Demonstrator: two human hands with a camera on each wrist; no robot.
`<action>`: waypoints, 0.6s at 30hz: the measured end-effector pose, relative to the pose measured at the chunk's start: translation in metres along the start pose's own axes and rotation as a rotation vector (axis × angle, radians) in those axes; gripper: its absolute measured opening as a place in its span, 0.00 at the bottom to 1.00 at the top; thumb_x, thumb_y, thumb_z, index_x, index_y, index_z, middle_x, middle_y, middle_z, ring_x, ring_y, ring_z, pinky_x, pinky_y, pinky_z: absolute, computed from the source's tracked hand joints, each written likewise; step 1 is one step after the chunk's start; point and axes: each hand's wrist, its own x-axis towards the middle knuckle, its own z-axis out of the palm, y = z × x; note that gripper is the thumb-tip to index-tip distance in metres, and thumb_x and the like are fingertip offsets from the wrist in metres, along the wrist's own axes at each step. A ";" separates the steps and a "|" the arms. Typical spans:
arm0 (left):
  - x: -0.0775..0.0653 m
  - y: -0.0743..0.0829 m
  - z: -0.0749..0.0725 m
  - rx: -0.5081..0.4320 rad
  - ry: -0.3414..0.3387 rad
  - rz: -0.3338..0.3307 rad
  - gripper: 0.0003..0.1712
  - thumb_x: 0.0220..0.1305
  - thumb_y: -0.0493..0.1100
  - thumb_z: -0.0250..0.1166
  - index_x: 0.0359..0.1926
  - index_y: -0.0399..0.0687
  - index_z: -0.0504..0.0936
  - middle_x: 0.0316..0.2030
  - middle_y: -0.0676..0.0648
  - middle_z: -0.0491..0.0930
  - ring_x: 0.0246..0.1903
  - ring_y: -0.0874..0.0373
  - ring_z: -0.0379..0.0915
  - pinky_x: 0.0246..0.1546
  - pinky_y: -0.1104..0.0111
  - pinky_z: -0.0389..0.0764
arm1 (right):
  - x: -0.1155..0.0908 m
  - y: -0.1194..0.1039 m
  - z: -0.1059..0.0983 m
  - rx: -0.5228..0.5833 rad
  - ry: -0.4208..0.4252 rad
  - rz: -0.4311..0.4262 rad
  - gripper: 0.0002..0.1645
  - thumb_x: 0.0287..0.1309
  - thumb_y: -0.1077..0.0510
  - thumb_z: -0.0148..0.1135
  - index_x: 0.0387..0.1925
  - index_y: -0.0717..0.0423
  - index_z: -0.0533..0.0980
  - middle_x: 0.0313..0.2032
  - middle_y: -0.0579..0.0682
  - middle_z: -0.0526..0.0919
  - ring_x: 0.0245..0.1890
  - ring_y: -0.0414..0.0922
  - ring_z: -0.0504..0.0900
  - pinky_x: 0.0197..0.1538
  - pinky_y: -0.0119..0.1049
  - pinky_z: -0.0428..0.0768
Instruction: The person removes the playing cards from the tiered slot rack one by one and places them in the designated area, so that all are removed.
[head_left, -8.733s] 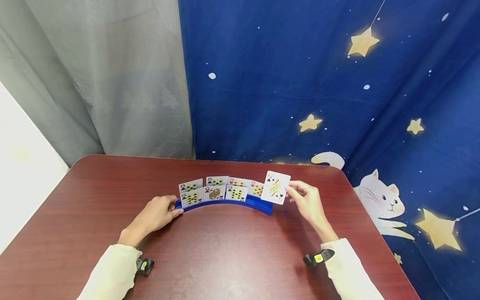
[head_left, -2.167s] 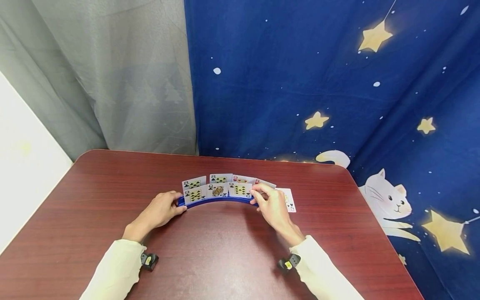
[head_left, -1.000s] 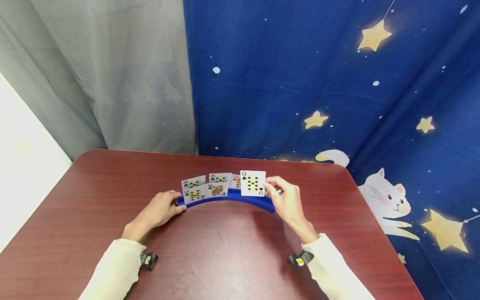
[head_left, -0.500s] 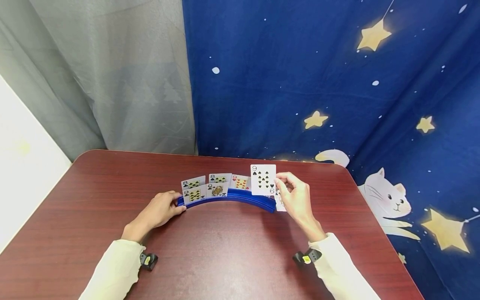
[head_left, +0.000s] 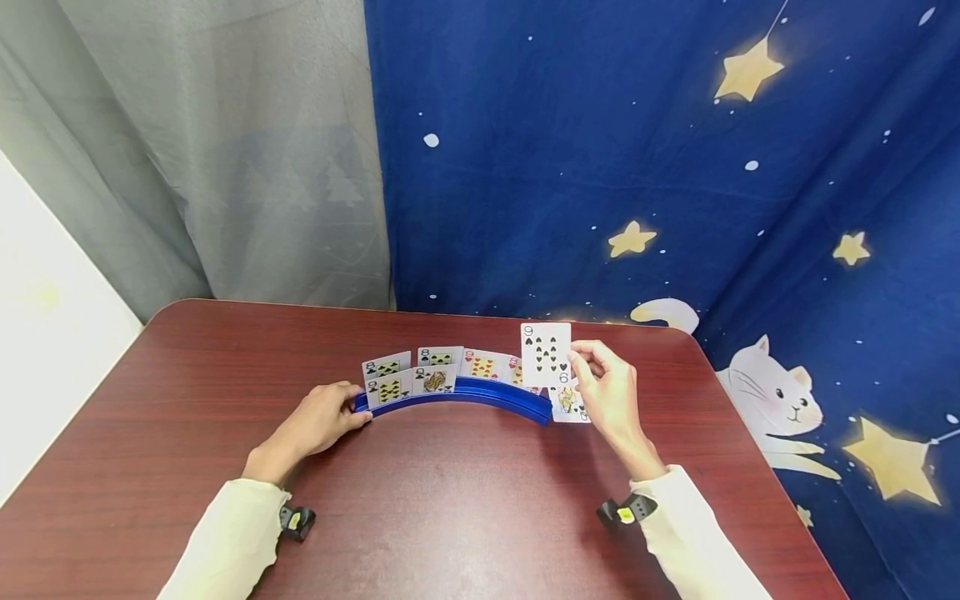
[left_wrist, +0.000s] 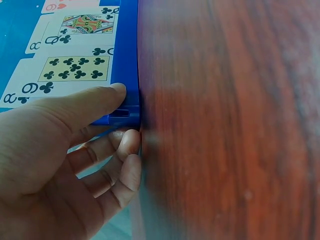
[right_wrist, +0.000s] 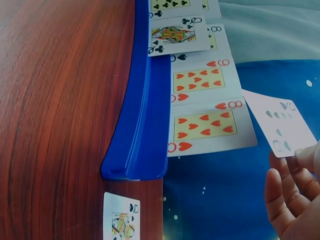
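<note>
My left hand (head_left: 311, 421) grips the left end of a curved blue card holder (head_left: 502, 395), thumb on top and fingers at its end. In my right hand (head_left: 611, 396), thumb and fingertips pinch the right edge of a nine of spades (head_left: 546, 355), raised above the holder's right end. The holder's front row carries a nine of clubs (left_wrist: 75, 69) and a queen of clubs (right_wrist: 174, 35). Behind them stand an eight of clubs (head_left: 387, 367), an eight of spades (head_left: 440, 356), a nine of hearts (right_wrist: 197, 80) and an eight of hearts (right_wrist: 207, 127).
A queen of spades (head_left: 567, 407) lies face up on the reddish-brown table (head_left: 450, 508), just beyond the holder's right end. Behind the table hang a grey curtain (head_left: 285, 167) and a blue curtain (head_left: 525, 167) with stars and a cat.
The queen of spades, earlier in my right hand, now lies on the table. My right hand has lifted the nine of spades from the front row and moved it right. My left hand stays put.
</note>
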 end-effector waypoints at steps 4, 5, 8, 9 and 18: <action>0.000 0.000 -0.001 -0.002 -0.003 -0.001 0.10 0.61 0.41 0.70 0.40 0.39 0.83 0.33 0.47 0.80 0.28 0.60 0.70 0.31 0.66 0.72 | 0.001 0.003 -0.004 -0.007 0.010 0.003 0.05 0.60 0.66 0.66 0.39 0.61 0.83 0.26 0.57 0.84 0.21 0.40 0.81 0.24 0.21 0.75; 0.000 0.000 -0.001 -0.003 -0.005 -0.008 0.10 0.61 0.41 0.69 0.41 0.39 0.83 0.33 0.48 0.80 0.28 0.60 0.70 0.32 0.66 0.72 | 0.001 0.004 -0.005 -0.004 0.010 0.008 0.05 0.61 0.66 0.66 0.39 0.62 0.83 0.26 0.57 0.84 0.21 0.38 0.80 0.23 0.22 0.76; 0.000 0.000 -0.001 -0.008 -0.010 -0.012 0.10 0.62 0.41 0.69 0.41 0.39 0.83 0.33 0.48 0.80 0.28 0.60 0.70 0.31 0.66 0.71 | 0.001 0.007 -0.008 -0.001 0.010 0.027 0.06 0.62 0.66 0.65 0.40 0.62 0.83 0.27 0.58 0.84 0.19 0.32 0.78 0.22 0.24 0.77; 0.000 0.000 -0.001 -0.010 -0.010 -0.013 0.10 0.61 0.41 0.69 0.41 0.39 0.83 0.33 0.48 0.80 0.28 0.60 0.69 0.31 0.66 0.71 | 0.002 0.009 -0.009 -0.007 0.010 0.031 0.06 0.62 0.66 0.65 0.40 0.62 0.83 0.27 0.58 0.83 0.18 0.31 0.76 0.22 0.25 0.77; 0.000 0.001 -0.002 -0.002 -0.004 -0.002 0.10 0.61 0.41 0.69 0.40 0.40 0.83 0.32 0.48 0.79 0.28 0.60 0.69 0.31 0.66 0.71 | 0.006 0.023 -0.020 -0.083 0.045 0.063 0.08 0.63 0.64 0.64 0.43 0.61 0.83 0.27 0.57 0.84 0.13 0.42 0.79 0.20 0.24 0.74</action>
